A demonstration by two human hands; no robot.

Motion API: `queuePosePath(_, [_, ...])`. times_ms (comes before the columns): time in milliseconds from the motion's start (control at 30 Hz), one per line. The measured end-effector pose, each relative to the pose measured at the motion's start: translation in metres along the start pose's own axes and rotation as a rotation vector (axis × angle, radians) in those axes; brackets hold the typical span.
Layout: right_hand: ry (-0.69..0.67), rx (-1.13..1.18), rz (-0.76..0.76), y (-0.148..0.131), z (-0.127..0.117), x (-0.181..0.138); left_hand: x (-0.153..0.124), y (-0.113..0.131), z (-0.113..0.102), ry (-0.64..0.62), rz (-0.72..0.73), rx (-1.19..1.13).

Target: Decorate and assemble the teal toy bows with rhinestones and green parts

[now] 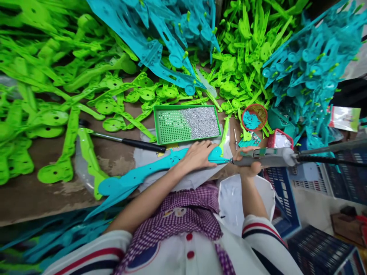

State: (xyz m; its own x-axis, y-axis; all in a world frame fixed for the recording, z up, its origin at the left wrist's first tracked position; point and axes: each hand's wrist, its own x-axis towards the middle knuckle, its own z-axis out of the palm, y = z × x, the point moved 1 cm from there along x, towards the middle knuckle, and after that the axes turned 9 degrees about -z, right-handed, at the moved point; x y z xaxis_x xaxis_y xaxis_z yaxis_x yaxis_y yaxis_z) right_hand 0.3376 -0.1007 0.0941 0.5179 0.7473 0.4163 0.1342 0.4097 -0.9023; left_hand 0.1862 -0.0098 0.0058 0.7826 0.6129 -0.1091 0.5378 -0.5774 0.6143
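A long blue plastic part [143, 170] lies slantwise across a pale cloth, its forked tail toward the lower left. My left hand [199, 154] is laid over its right end, fingers curled round the edge and holding it down. My right hand [249, 162] grips a grey electric screwdriver [272, 157] that lies level, its bit pointing left at the blue part's tip. Whether the bit sits in a screw is too small to tell. Beyond my left hand, a green perforated tray [172, 124] holds many small silver screws [202, 122].
Piles of lime-green plastic parts [57, 72] cover the table's left and back. Blue parts are stacked at the back [177, 34] and right [312, 65]. A black-handled hammer [137, 144] lies left of the tray. An orange basket [265, 114] and a small screwdriver [236, 139] lie right.
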Motion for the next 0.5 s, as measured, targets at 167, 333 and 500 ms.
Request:
queuePosePath(167, [-0.030, -0.015, -0.031, 0.021, -0.011, -0.005, -0.001, 0.002, -0.002, -0.002, -0.012, -0.011])
queuePosePath(333, [-0.049, -0.061, -0.033, 0.037, -0.019, -0.014, -0.001, 0.003, -0.005, -0.017, -0.024, -0.004])
queuePosePath(500, [-0.054, -0.069, -0.020, 0.042, -0.017, -0.015, -0.002, 0.004, -0.006, -0.021, -0.027, 0.023])
